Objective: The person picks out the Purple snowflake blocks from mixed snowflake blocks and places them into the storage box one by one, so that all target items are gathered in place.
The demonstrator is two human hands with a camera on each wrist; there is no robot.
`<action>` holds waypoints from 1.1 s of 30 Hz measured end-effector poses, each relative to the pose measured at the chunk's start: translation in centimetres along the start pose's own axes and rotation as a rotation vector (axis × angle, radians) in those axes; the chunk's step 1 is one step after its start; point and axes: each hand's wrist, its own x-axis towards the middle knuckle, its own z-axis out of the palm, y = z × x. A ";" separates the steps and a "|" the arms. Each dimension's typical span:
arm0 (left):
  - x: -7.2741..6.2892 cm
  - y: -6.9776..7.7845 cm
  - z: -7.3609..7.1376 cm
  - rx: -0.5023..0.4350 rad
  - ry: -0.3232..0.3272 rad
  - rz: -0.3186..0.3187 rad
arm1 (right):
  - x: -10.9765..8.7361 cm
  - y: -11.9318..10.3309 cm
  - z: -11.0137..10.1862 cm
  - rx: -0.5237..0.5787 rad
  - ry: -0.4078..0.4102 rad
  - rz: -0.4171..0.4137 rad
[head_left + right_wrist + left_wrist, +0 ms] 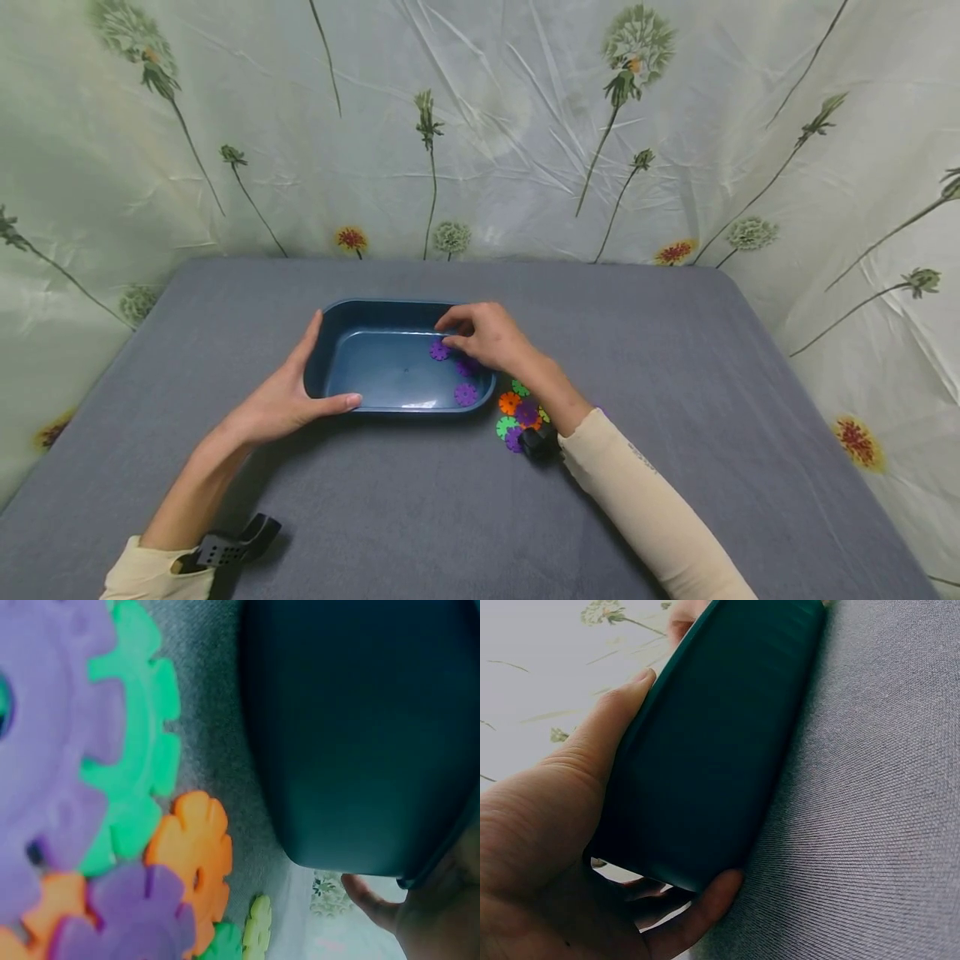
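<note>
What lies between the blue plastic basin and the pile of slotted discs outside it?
Only a strip of bare grey cloth separates the basin from the slotted discs, as the right wrist view shows.

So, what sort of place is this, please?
Probably an indoor tabletop filming corner: a grey fabric-covered surface, a wrinkled flower-printed backdrop behind it, and black wrist-worn devices.

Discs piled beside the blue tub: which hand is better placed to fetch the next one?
Likely the right hand: it's nearer those discs, while the left hand grips the blue tub at its opposite end.
</note>
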 end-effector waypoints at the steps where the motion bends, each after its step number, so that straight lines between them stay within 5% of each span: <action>1: 0.0 0.0 0.0 0.001 0.001 0.000 | -0.1 0.1 -0.1 0.024 0.002 -0.012; 18: 0.0 0.1 0.0 0.019 0.002 -0.001 | -2.7 1.7 -1.1 0.225 0.051 -0.193; 33: -0.2 0.2 -0.1 0.012 -0.012 0.015 | -5.0 3.1 -2.6 0.272 0.222 -0.236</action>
